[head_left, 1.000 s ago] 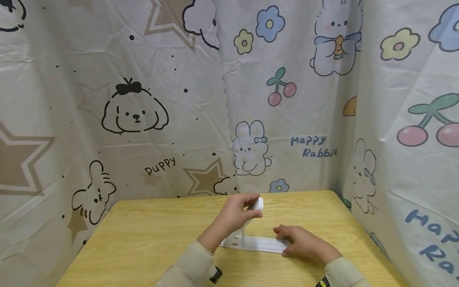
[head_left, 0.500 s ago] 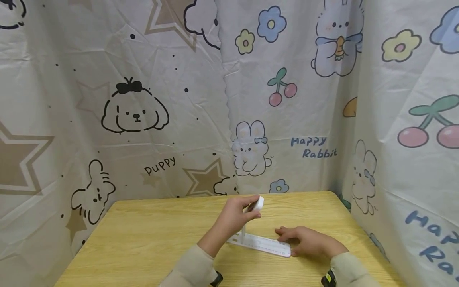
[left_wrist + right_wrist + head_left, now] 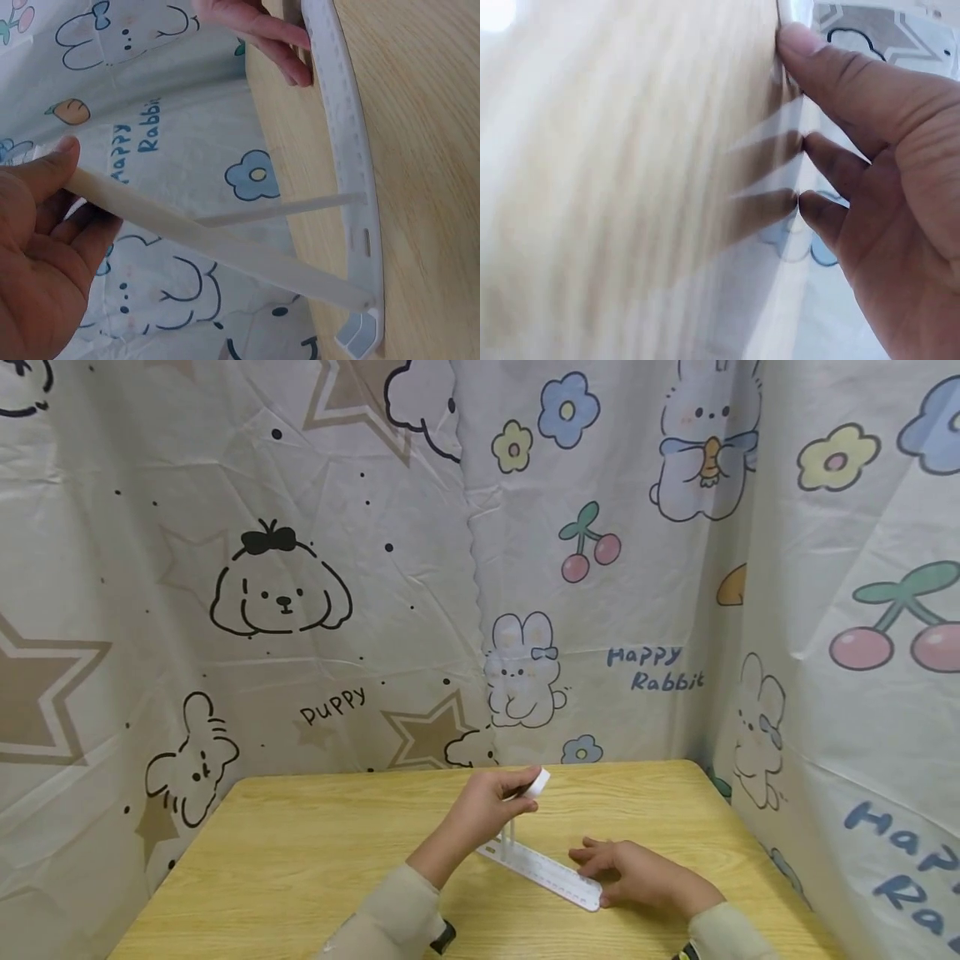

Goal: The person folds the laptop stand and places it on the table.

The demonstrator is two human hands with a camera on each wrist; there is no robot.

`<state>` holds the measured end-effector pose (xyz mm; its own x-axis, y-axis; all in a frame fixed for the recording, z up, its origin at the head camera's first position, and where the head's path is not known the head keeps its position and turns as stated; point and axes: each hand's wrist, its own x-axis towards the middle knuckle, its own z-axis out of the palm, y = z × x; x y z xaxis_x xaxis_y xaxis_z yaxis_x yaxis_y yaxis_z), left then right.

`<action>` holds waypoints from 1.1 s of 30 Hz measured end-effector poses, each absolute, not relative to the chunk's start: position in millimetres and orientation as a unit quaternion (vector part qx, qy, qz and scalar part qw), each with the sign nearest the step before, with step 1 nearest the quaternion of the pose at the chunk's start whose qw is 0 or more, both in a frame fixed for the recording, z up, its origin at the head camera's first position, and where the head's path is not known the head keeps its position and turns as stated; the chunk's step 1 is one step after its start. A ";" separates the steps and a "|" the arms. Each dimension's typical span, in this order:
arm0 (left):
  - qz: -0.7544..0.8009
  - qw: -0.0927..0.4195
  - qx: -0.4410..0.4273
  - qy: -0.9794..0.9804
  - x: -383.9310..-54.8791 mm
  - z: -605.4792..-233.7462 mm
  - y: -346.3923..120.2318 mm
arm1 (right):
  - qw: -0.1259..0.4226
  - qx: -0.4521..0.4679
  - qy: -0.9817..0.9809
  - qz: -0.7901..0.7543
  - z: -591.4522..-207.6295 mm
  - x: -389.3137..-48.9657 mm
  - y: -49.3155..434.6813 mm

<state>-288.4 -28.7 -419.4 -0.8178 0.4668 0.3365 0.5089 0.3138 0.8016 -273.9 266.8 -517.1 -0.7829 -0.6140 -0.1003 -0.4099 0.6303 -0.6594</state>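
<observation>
In head view, the table (image 3: 615, 802) gives free way at one and six o'clock from the white stand's base (image 3: 551, 878). The left hand (image 3: 487, 806) blocks at eleven, the right hand (image 3: 641, 872) at three; farther at twelve, the curtain (image 3: 420, 577) closes the passage.

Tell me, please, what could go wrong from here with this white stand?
1. The thin strut meets the base, but I cannot tell whether it is locked; the raised panel might drop if the left grip slackens.
2. The right grip is only at the base's end away from the strut, so the base may swivel on the table.
</observation>
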 end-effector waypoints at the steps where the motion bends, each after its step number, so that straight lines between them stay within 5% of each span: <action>1: -0.505 0.028 -0.295 -0.811 -287.2 -419.5 -28.5 | 0.164 -0.290 0.887 -0.321 -516.8 -275.1 266.7; 9: -0.517 0.088 -0.258 -0.811 -274.8 -424.7 -24.0 | 0.179 -0.307 0.869 -0.343 -521.9 -278.5 267.5; 33: -0.541 0.030 -0.276 -0.793 -284.9 -429.6 -44.4 | 0.186 -0.359 0.852 -0.332 -521.7 -272.0 243.2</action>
<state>-284.9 -44.4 -429.6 -0.8454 0.4066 0.3465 0.4709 0.2609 0.8427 -272.0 243.2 -521.7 -0.6728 -0.7356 -0.0789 -0.4877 0.5212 -0.7003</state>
